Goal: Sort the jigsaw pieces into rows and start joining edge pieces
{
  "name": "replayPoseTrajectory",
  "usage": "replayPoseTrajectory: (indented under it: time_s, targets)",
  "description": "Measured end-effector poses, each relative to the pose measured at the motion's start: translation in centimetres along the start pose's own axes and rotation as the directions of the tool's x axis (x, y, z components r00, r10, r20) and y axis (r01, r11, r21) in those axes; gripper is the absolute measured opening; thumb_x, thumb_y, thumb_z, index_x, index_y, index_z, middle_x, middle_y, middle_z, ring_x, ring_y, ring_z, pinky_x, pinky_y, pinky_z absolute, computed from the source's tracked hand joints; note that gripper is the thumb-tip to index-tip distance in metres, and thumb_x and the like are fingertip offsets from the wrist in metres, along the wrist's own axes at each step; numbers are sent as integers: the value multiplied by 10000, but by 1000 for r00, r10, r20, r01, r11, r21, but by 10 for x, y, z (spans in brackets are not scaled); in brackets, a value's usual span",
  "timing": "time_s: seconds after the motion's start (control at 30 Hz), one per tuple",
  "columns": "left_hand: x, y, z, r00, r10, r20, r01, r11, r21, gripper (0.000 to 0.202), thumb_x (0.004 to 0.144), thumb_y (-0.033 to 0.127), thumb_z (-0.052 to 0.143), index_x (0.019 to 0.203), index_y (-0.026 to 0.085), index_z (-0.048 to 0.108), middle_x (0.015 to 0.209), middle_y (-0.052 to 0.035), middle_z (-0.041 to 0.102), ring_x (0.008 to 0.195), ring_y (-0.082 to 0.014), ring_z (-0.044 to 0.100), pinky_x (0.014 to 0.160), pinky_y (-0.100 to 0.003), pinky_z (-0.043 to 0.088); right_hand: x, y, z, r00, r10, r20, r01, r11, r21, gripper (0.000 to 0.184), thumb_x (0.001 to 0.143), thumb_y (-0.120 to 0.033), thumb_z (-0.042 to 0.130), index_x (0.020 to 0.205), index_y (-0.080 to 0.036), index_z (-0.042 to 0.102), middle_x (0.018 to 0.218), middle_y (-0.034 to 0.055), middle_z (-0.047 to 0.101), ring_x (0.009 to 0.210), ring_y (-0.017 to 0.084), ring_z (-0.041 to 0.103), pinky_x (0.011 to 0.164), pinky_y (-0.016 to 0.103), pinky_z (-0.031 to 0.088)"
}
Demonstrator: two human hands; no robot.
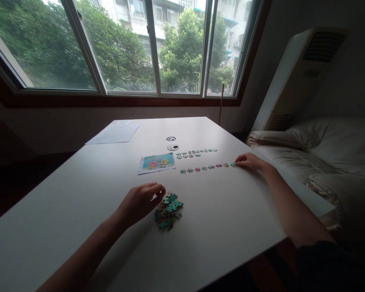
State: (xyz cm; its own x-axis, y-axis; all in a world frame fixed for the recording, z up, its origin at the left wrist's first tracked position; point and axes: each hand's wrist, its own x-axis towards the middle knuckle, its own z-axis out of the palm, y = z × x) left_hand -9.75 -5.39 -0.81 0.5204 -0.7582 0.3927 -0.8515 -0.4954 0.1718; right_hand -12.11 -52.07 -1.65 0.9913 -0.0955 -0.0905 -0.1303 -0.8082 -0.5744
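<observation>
My left hand (pixel 141 201) rests on the white table (pixel 79 202) with its fingers curled, fingertips touching the left side of a heap of teal puzzle pieces (pixel 169 210). My right hand (pixel 248 160) reaches out to the right end of a row of single puzzle pieces (pixel 207 167) and pinches the last piece there (pixel 232 164). A second row of pieces (pixel 195 153) lies just beyond. A small colourful reference picture (pixel 157 162) lies left of the rows.
A sheet of paper (pixel 114 133) lies at the table's far left. Two round cable grommets (pixel 172 143) sit past the picture. A cream sofa (pixel 331 150) and a standing air conditioner (pixel 295 77) stand to the right. Large windows run along the back.
</observation>
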Motion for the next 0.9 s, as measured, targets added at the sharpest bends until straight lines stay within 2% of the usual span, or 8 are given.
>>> replayPoseTrajectory:
  time_s: [0.53, 0.9]
  targets:
    - [0, 0, 1, 1000, -12, 13, 12, 1000, -15, 146, 801, 207, 463, 781, 194, 608, 642, 16, 601, 495, -75, 501, 504, -165, 380, 0, -3, 2, 999, -1, -34, 0, 1000, -8, 448, 598, -514, 617, 810, -127, 690, 750, 68, 654, 639, 144, 541, 546, 222, 384]
    - [0, -1, 0, 1000, 2, 1, -2, 1000, -22, 140, 797, 193, 461, 776, 196, 600, 636, 19, 600, 500, -77, 508, 504, -164, 383, 3, 3, 4, 999, -24, -44, 23, 1000, -17, 374, 617, -456, 621, 802, -138, 692, 758, 65, 665, 670, 158, 561, 586, 232, 405]
